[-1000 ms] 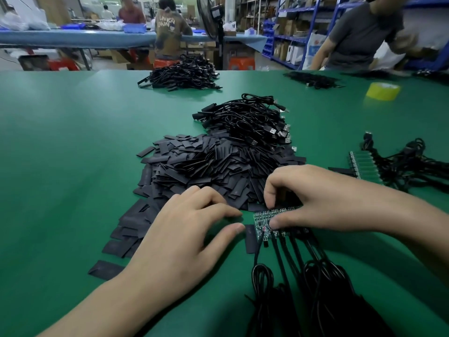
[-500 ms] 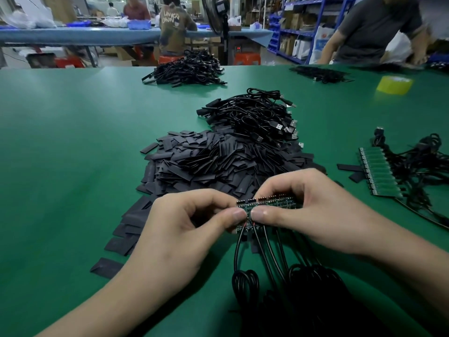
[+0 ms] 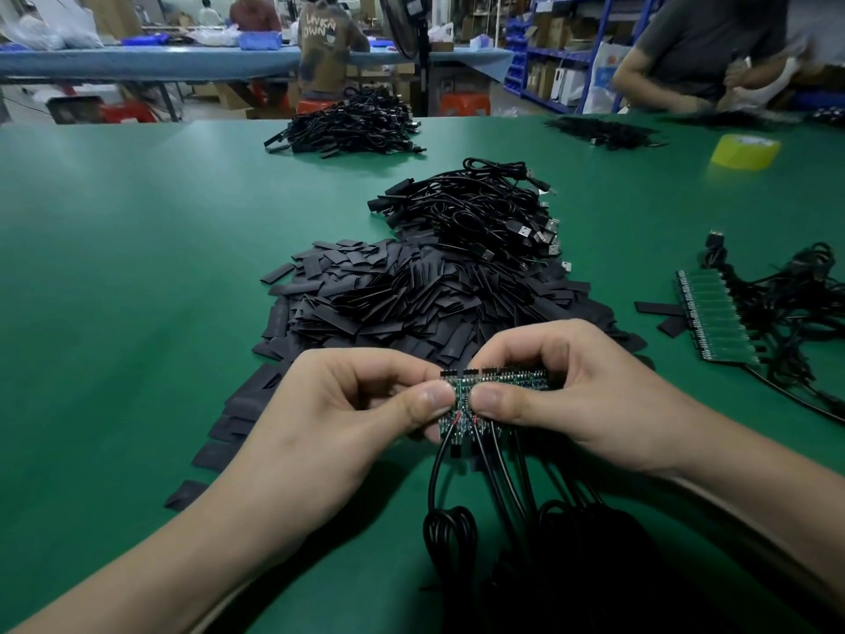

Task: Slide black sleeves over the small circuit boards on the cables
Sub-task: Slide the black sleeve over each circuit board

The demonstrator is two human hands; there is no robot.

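Observation:
A strip of small green circuit boards (image 3: 462, 395) with black cables (image 3: 498, 487) hanging from it is held just above the green table (image 3: 137, 313). My left hand (image 3: 347, 414) pinches the strip's left end between thumb and curled fingers. My right hand (image 3: 562, 395) pinches the boards right beside it, thumb tip almost touching the left thumb. Behind my hands lies a big heap of flat black sleeves (image 3: 402, 299). The cables run down to dark coils (image 3: 548, 565) at the near edge.
A pile of black USB cables (image 3: 475, 208) lies behind the sleeves, another pile (image 3: 347, 125) farther back. A second green board strip (image 3: 713, 313) with tangled cables sits at right. A yellow tape roll (image 3: 745, 151) stands far right. A person (image 3: 713, 48) works across the table.
Both hands lifted the board strip off the table and brought it up between them; the left hand went from reaching toward the strip to pinching its end.

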